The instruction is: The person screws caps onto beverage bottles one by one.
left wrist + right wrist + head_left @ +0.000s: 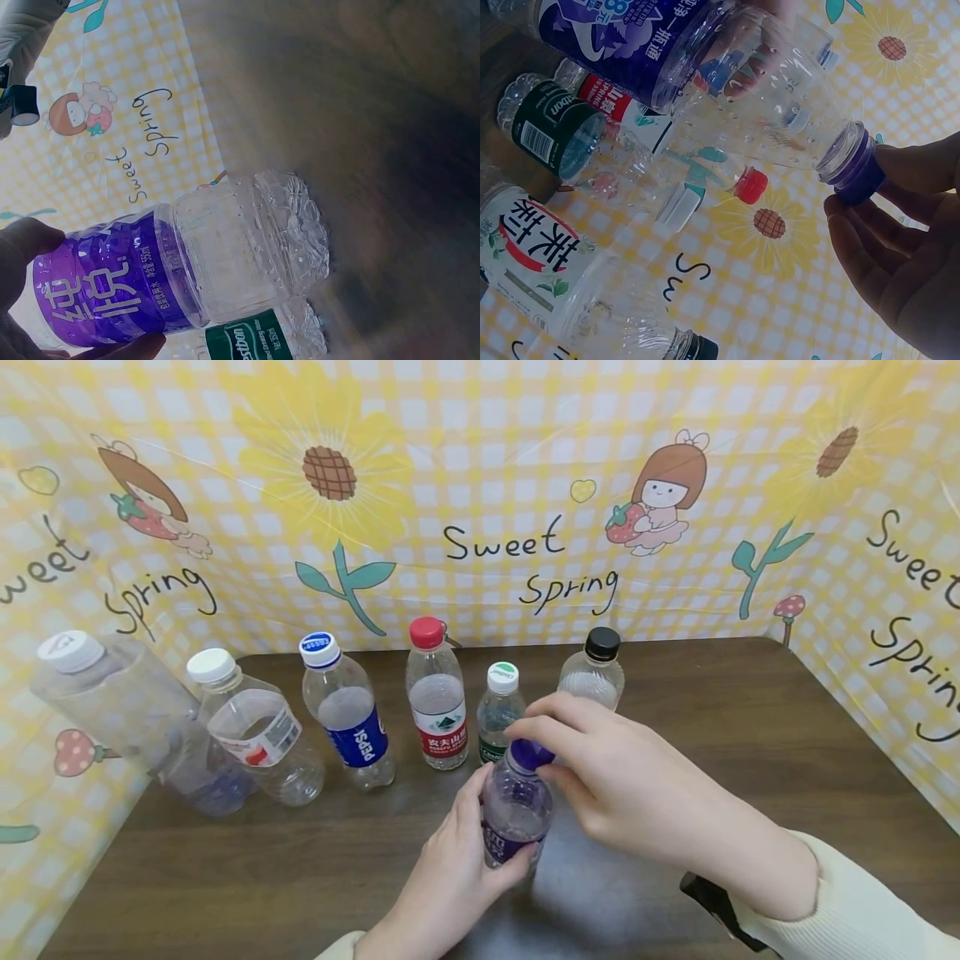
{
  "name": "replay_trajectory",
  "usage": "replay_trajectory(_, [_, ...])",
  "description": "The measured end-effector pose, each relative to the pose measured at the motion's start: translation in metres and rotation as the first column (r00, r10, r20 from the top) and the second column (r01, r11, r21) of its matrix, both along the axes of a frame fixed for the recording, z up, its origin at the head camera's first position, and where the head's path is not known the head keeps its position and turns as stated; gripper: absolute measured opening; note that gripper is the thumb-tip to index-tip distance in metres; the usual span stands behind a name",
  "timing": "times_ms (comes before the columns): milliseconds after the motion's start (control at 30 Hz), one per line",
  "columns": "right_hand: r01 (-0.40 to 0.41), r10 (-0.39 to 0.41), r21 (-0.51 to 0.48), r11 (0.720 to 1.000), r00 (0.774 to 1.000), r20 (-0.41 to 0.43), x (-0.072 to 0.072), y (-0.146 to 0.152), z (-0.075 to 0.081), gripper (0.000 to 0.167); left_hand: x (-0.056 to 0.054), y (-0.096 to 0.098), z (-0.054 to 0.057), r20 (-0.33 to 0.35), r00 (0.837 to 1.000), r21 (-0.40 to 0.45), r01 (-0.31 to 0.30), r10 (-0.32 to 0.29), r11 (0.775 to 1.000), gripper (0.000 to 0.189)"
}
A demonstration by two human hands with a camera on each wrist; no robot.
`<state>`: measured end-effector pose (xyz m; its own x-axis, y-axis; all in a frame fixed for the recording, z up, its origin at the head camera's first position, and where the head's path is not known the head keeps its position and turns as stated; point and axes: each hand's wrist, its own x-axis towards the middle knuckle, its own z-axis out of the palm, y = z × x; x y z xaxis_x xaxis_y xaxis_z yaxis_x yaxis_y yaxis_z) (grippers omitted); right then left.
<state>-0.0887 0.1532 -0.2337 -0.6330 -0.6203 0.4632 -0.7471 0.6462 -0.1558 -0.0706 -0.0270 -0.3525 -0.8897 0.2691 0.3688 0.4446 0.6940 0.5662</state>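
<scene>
A clear plastic bottle (517, 814) with a purple label stands tilted between my two hands, in front of the bottle row. My left hand (457, 868) grips it round the label, thumb on the near side. The purple cap (859, 178) sits at the bottle's mouth, and the fingers of my right hand (600, 760) pinch it. In the right wrist view, thumb and fingertips meet the cap from two sides. The left wrist view shows the purple label (112, 281) upright to the clear lower body, with my left fingers (142, 346) wrapped round it.
Behind stand a green-label bottle (501, 710), a red-capped bottle (437, 693), a Pepsi bottle (348, 718) and a black-capped bottle (592, 672). Two white-capped bottles (258, 727) are at the left, one large. A checked cloth (480, 485) rises behind the brown table (787, 760).
</scene>
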Motion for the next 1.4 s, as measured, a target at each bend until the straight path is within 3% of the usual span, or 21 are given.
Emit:
replay_trajectory(333, [-0.044,0.043,0.052,0.998,0.999,0.015,-0.001,-0.001,0.002,0.036,0.001,-0.004,0.002,0.086,0.996,-0.002,0.014,-0.014,1.0,0.086])
replay_trajectory(1033, [-0.039,0.038,0.022,0.999,0.998,0.043,-0.008,-0.002,0.005,0.029,-0.006,-0.007,0.004,0.08,0.996,-0.022,0.039,-0.037,0.999,0.094])
replay_trajectory(1400, [-0.039,0.039,0.024,0.999,0.999,0.016,-0.01,-0.001,0.001,0.03,-0.011,-0.008,0.006,0.137,0.985,0.03,0.099,-0.103,0.995,0.091])
